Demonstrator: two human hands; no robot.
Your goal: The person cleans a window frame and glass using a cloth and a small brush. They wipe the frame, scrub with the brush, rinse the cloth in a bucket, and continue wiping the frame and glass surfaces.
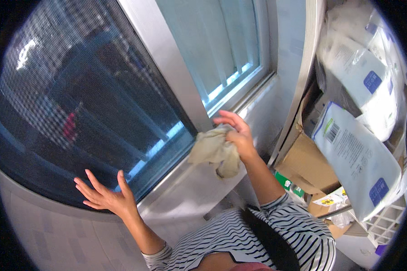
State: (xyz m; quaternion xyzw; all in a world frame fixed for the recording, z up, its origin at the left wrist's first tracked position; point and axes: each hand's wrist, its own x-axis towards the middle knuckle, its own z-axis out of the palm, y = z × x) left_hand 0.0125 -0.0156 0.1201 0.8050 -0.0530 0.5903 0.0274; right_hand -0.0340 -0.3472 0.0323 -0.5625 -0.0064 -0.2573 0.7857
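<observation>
A crumpled beige cloth (212, 147) is bunched in my right hand (239, 135) and hangs below the fingers. This hand is beside the lower end of the metal window-frame upright (169, 57), above the sill (186, 193). With its fingers spread, my left hand (108, 196) holds nothing. It is over the lower edge of the dark window screen (88, 111); whether it touches the screen I cannot tell. To the right of the upright is a pane of bluish glass (217, 44), with vertical bars seen through it.
At the right, plastic-wrapped white packs (359, 162) lean over a cardboard box (308, 159). Below them is a white lattice basket (386, 220). A panel edge (302, 84) stands between the window and these goods. Pale tiled wall (54, 230) lies at lower left.
</observation>
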